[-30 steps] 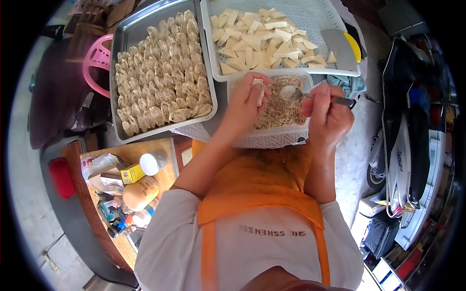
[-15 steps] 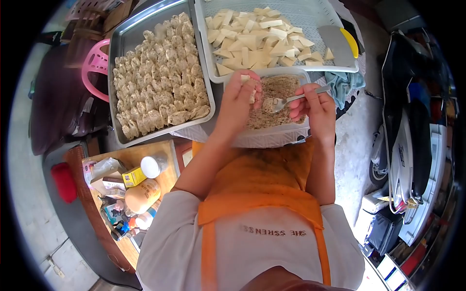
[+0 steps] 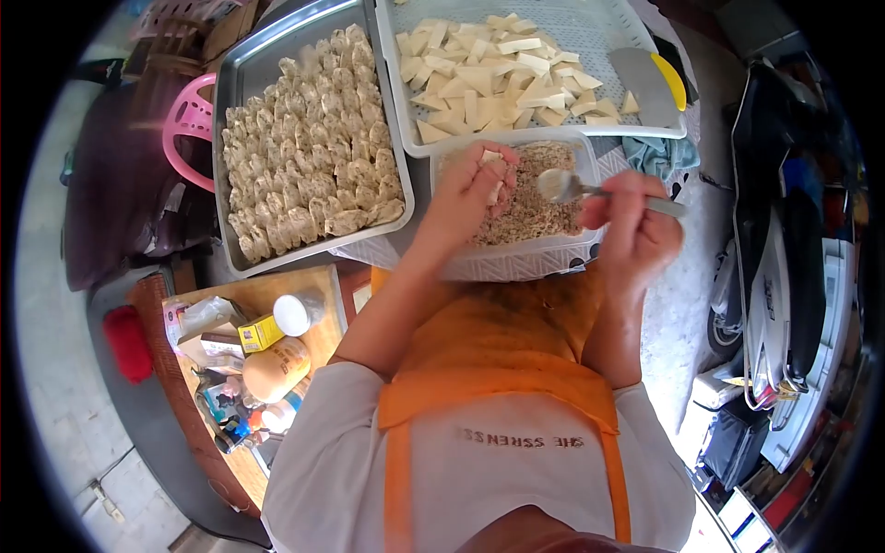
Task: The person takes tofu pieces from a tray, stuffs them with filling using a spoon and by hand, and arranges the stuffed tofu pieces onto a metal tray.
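My left hand is closed around a pale tofu piece, partly hidden by the fingers, above the left side of a clear plastic tub. Brown, crumbly minced filling lies in that tub. In my right hand, slightly blurred, is a metal spoon gripped by its handle. Its light-coated head hovers over the filling, to the right of the left hand. Cut tofu wedges are heaped in a white perforated tray behind the tub.
Rows of filled pieces cover much of a metal tray on the left. A yellow-handled scraper rests in the white tray, beside a teal cloth. Bottles and boxes crowd a wooden table. A pink plastic handle stands far left.
My right hand has drawn the spoon up and to the right, away from the left hand. The left hand still holds the tofu piece. The whole view has shifted slightly.
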`<state>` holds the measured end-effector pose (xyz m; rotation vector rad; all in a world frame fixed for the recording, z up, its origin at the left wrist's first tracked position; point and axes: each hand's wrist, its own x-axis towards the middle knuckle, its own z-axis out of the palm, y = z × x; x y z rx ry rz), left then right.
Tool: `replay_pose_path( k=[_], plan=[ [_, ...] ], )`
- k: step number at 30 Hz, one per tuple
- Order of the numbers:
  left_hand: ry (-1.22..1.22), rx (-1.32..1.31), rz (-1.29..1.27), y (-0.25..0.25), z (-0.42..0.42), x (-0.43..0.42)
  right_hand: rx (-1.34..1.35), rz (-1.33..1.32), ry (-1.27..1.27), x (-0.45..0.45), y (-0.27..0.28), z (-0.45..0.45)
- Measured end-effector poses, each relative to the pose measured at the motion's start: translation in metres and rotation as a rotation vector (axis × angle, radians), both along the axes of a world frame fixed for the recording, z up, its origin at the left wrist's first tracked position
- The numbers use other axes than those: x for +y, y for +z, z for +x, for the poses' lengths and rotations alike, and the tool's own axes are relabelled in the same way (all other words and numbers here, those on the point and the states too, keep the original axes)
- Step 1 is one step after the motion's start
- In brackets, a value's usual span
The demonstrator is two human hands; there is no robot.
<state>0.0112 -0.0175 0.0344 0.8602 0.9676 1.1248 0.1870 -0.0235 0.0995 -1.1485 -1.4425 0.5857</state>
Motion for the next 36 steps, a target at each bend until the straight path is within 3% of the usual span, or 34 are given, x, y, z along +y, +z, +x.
replay_pose_path(
  k=[7, 15, 19, 22, 28, 31, 34, 36],
  plan=[
    [-0.025, -0.098, -0.136, 0.008, -0.006, 0.001, 0.303, -0.256, 0.081, 0.002, -0.015, 0.013],
    [0.08, -0.077, -0.174, 0.001, -0.003, 0.005, 0.425, -0.39, 0.293, -0.005, -0.028, -0.01],
    [0.057, -0.101, -0.206, 0.001, -0.005, 0.004, -0.01, -0.203, 0.223, -0.006, -0.042, -0.029],
    [0.056, -0.145, -0.212, -0.002, -0.006, 0.004, -0.138, -0.013, 0.216, -0.005, -0.038, -0.033],
    [0.076, -0.151, -0.172, -0.004, -0.003, 0.003, 0.372, -0.367, 0.321, -0.008, -0.034, -0.02],
    [0.085, -0.102, -0.212, 0.001, -0.004, 0.002, 0.049, -0.285, 0.261, -0.01, -0.043, -0.027],
    [0.078, -0.191, -0.171, -0.007, -0.005, 0.004, 0.006, -0.206, 0.235, -0.011, -0.043, -0.028],
    [0.074, -0.184, -0.149, -0.006, -0.005, 0.005, 0.232, -0.339, 0.26, -0.006, -0.042, -0.021]
  ],
)
